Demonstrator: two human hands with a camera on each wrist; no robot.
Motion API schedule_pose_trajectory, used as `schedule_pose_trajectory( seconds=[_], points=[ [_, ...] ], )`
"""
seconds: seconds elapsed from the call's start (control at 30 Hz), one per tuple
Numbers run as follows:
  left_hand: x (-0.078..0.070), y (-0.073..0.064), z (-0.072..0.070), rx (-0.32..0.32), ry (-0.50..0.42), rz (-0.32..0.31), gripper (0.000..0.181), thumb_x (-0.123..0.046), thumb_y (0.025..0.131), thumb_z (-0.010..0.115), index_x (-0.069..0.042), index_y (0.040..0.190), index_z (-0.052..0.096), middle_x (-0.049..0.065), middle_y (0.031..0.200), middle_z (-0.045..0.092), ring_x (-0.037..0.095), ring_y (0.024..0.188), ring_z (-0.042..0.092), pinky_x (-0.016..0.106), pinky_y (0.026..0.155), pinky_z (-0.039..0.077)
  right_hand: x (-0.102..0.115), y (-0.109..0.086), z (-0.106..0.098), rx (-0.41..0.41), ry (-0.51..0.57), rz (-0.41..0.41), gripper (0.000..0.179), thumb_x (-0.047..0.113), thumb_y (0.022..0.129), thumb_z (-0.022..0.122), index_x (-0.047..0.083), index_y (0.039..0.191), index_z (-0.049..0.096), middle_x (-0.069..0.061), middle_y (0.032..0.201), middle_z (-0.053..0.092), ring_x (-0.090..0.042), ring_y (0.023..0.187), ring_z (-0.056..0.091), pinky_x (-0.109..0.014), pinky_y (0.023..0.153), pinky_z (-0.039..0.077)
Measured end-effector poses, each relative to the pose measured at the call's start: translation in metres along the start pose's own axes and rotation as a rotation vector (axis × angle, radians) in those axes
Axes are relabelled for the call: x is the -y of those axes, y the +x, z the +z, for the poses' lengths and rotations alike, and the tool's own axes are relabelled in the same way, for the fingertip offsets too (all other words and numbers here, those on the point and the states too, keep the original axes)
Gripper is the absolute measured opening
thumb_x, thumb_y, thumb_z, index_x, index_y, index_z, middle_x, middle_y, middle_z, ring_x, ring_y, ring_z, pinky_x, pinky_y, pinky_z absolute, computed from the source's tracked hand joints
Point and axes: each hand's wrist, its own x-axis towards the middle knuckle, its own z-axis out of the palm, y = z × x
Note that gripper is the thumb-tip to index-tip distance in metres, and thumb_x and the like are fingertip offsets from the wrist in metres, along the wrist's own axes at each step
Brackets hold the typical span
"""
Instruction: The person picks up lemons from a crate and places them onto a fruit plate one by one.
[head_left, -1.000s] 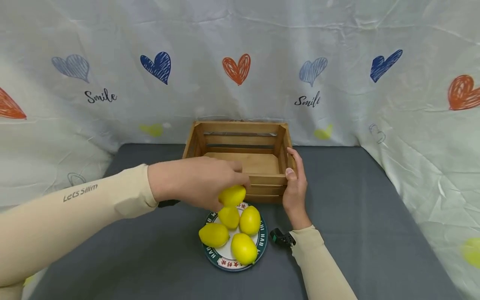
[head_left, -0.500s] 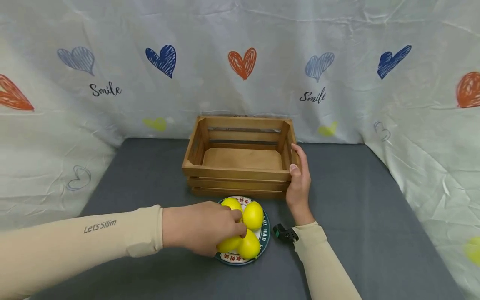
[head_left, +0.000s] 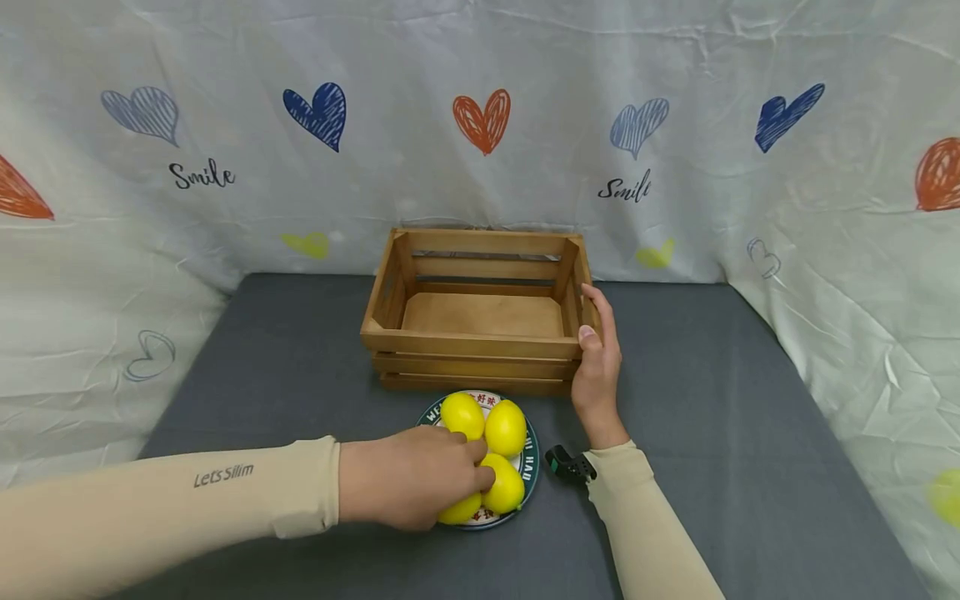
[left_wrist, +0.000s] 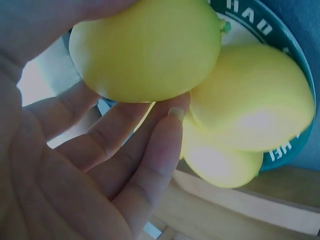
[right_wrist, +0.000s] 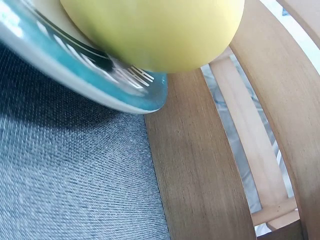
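My left hand [head_left: 427, 479] is low over a round plate [head_left: 531, 467] with a green lettered rim. In the left wrist view its thumb and curled fingers lie on either side of a yellow lemon [left_wrist: 150, 55] with a small green stem. Other lemons, such as one at the plate's far right [head_left: 506, 429] and one beside it [head_left: 462, 415], sit close around the fingers. Part of the plate is hidden under the hand. My right hand [head_left: 597, 375] grips the right end of a slatted wooden crate [head_left: 483, 343], thumb at its near corner; the crate's bare floor shows.
The crate stands right behind the plate on a dark grey tabletop [head_left: 690, 433]. A white curtain [head_left: 547, 75] printed with hearts hangs behind and at both sides. A black wrist strap [head_left: 570, 467] lies below my right hand.
My left hand has come down and toward me from in front of the crate, where it held a lemon, to the near left of the plate. My right hand stays on the crate.
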Motion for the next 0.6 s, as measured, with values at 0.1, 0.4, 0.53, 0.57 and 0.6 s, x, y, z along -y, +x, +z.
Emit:
schedule_pose_trajectory(
  seconds=[0.1, 0.4, 0.53, 0.57, 0.6],
  points=[
    [-0.001, -0.001, 0.004, -0.007, 0.011, -0.002, 0.058, -0.021, 0.078, 0.097, -0.025, 0.129, 0.07, -0.004, 0.123, 0.07, 0.011, 0.093, 0.06, 0.03, 0.087, 0.059, 0.0, 0.0, 0.0, 0.0, -0.004, 0.0, 0.063, 0.04, 0.099, 0.039, 0.031, 0.159, 0.052, 0.009, 0.166, 0.048, -0.015, 0.146, 0.042, -0.047, 0.112, 0.028],
    [-0.007, -0.006, 0.015, -0.11, 0.075, -0.023, 0.049, -0.02, 0.083, 0.094, -0.018, 0.125, 0.069, -0.003, 0.11, 0.068, 0.012, 0.091, 0.057, 0.026, 0.089, 0.057, 0.001, 0.0, -0.001, 0.006, -0.001, -0.004, 0.063, 0.039, 0.1, 0.037, 0.029, 0.16, 0.052, 0.011, 0.165, 0.048, -0.013, 0.144, 0.042, -0.046, 0.111, 0.027],
    [-0.008, -0.009, 0.023, -0.177, 0.087, -0.05, 0.044, -0.019, 0.087, 0.09, -0.015, 0.125, 0.068, -0.001, 0.111, 0.069, 0.013, 0.09, 0.058, 0.026, 0.086, 0.056, 0.001, 0.0, 0.0, 0.007, 0.002, -0.012, 0.062, 0.039, 0.1, 0.038, 0.03, 0.16, 0.052, 0.009, 0.165, 0.048, -0.014, 0.145, 0.043, -0.047, 0.112, 0.028],
    [-0.008, -0.011, 0.025, -0.193, 0.074, -0.061, 0.043, -0.017, 0.087, 0.089, -0.015, 0.124, 0.068, 0.0, 0.109, 0.069, 0.012, 0.088, 0.057, 0.026, 0.084, 0.056, 0.001, 0.001, 0.0, 0.007, 0.005, -0.015, 0.062, 0.039, 0.1, 0.038, 0.03, 0.159, 0.052, 0.009, 0.165, 0.048, -0.015, 0.146, 0.043, -0.048, 0.113, 0.028],
    [-0.008, -0.013, 0.026, -0.208, 0.049, -0.078, 0.043, -0.015, 0.087, 0.088, -0.015, 0.124, 0.068, -0.001, 0.108, 0.068, 0.012, 0.086, 0.056, 0.026, 0.082, 0.056, 0.002, 0.001, 0.001, 0.007, 0.007, -0.017, 0.062, 0.039, 0.1, 0.038, 0.03, 0.159, 0.052, 0.009, 0.165, 0.048, -0.015, 0.146, 0.043, -0.049, 0.114, 0.028]
  ],
)
